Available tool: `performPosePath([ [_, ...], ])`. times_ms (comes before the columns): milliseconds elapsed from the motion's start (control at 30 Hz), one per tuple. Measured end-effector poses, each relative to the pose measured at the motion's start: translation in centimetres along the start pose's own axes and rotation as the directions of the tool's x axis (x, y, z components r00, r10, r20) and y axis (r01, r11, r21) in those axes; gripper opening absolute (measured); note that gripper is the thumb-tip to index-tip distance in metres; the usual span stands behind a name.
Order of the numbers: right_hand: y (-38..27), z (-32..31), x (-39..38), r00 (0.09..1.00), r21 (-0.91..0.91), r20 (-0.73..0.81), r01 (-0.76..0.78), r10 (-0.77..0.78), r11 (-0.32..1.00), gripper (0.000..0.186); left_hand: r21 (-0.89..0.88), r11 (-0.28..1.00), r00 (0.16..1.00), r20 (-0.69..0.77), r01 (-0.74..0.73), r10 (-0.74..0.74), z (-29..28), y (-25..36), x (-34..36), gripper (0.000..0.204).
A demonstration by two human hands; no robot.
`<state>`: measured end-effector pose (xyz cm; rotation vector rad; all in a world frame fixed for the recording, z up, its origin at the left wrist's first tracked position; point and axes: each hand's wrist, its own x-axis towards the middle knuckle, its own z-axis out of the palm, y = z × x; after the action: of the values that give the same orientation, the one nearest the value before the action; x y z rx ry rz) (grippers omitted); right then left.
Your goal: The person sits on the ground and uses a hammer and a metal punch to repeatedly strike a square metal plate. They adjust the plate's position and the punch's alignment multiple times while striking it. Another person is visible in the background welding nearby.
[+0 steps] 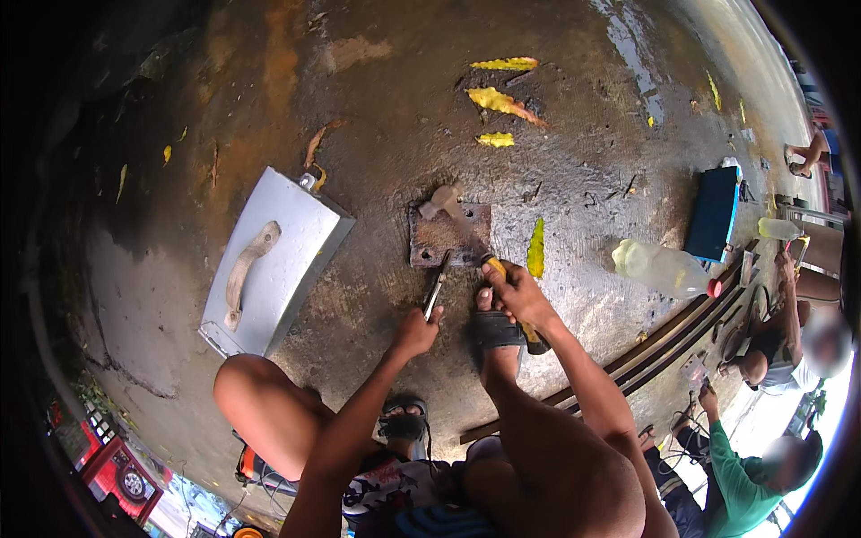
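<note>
My right hand (518, 294) is closed round the yellow and black handle of a hammer (441, 203). The hammer's head is over the far part of a rusty square metal plate (432, 235), and its shaft is blurred. I cannot tell whether the head touches the plate, which lies on wet concrete and has holes near its corners. Closed in my left hand (416, 333) is a slim metal tool (435, 293), silver with a dark end. Its tip is at the plate's near edge. The tool's exact kind does not show clearly.
Left of the plate lies a silver metal case (273, 260) with a curved handle. My sandalled foot (498, 332) is close by the hammer handle. To the right are a large plastic bottle (664, 267), a blue box (713, 213), long metal bars (619, 368) and two people.
</note>
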<state>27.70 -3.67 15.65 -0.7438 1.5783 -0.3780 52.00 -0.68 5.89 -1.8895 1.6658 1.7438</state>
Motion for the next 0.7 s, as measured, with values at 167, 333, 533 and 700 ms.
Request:
performPosePath([
  [167,-0.5,2.3,-2.0,0.918,0.156,-0.305,0.312,-0.254,0.937,0.039,-0.014,1.000,1.000,0.019,-0.020,0.020,0.2,-0.5,-0.3,0.051],
  [333,8.4,1.2,2.9,0.849,-0.473,-0.211,0.346,-0.485,0.810,0.041,0.032,0.999,0.998,0.060,-0.025,0.023,0.7,0.5,-0.3,0.055],
  [533,-0.5,1.7,-2.0,0.972,0.216,-0.179,0.189,-0.151,0.958,0.043,0.000,0.997,0.995,-0.060,-0.074,0.074,0.0,-1.4,-0.2,0.064],
  [700,4.8,3.0,0.5,0.908,-0.127,-0.247,0.317,-0.339,0.940,0.039,0.081,0.997,1.000,0.002,-0.010,0.010,0.2,-0.7,0.2,0.055],
])
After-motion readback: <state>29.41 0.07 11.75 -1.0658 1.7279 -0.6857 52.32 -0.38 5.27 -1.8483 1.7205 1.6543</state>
